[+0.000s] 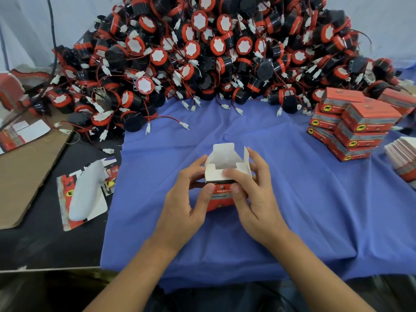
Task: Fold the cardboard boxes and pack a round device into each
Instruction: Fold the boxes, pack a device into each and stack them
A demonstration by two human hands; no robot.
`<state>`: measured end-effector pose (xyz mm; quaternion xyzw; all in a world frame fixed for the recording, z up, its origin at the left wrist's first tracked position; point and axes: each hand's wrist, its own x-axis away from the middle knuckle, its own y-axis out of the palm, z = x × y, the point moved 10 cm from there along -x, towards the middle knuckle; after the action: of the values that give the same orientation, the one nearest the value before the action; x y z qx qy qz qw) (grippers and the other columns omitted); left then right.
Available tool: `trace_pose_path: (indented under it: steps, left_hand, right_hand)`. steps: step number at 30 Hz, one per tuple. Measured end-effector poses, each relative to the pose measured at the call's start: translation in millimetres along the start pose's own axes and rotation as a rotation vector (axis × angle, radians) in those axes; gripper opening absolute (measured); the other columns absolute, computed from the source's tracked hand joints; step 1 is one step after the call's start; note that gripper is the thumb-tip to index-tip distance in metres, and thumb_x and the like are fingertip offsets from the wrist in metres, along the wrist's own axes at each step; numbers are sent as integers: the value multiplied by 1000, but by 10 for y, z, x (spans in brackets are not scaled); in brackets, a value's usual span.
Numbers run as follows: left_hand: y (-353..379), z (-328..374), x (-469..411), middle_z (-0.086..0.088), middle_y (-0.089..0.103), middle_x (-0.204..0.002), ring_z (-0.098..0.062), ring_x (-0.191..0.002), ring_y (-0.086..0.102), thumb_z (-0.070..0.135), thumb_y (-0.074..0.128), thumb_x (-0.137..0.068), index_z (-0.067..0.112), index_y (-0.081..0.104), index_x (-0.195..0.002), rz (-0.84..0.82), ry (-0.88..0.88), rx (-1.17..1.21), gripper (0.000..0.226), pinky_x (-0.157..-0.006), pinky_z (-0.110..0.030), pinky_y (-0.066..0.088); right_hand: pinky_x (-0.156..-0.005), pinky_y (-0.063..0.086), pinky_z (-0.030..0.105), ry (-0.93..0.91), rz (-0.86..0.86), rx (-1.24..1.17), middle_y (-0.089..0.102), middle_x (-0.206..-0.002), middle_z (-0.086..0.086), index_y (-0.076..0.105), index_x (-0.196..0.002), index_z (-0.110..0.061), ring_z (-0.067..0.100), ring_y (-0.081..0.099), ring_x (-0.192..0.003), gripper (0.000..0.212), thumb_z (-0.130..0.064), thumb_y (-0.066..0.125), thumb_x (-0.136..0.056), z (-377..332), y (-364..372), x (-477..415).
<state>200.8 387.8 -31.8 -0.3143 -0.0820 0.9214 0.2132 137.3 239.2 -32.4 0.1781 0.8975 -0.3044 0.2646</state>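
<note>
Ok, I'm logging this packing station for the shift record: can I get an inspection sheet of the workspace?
Surface: wrinkled blue cloth.
Job's things: open box, flaps up; device pile behind; packed boxes stacked right; flat blanks far right.
Clutter: brown cardboard sheet and white object, left.
Grips: left hand and right hand both hold the box.
Cables: plug leads trail from pile; black cable upper left.
Surroundings: pale backdrop.

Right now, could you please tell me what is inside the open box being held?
Only white inner walls and raised flaps show inside the cardboard box; nothing packed is visible. Its bottom is hidden behind the front wall, the left hand and the right hand.
</note>
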Motion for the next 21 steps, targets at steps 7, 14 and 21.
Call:
trace_pose_path:
  steps: [7, 14, 21]
  left_hand:
    - [22, 49, 21, 10, 47, -157, -17, -129, 61, 27, 55, -105, 23, 51, -138, -18, 43, -71, 34, -103, -34, 52]
    - [2, 111, 10, 6, 54, -152, -10, -134, 57, 23, 55, -104, 10, 58, -136, 16, 87, -121, 34, -105, -24, 48]
    - [-45, 150, 2, 3, 62, -139, -8, -129, 58, 24, 54, -104, 7, 65, -123, 62, 114, -171, 27, -102, -17, 45]
  right_hand:
    - [-111, 43, 35, -27, -2, 73, 17, -163, 6, 62, -126, -36, 28, 38, -146, 26, -44, 58, -101, -51, 12, 20]
    - [-114, 39, 28, -31, -2, 116, 15, -163, 3, 58, -131, -38, 25, 34, -148, 30, -45, 56, -103, -38, 22, 38]
    - [-115, 36, 28, -67, 100, -36, 29, -161, -11, 35, -147, -26, 24, 37, -148, 62, -39, 68, -97, -104, -82, 12]
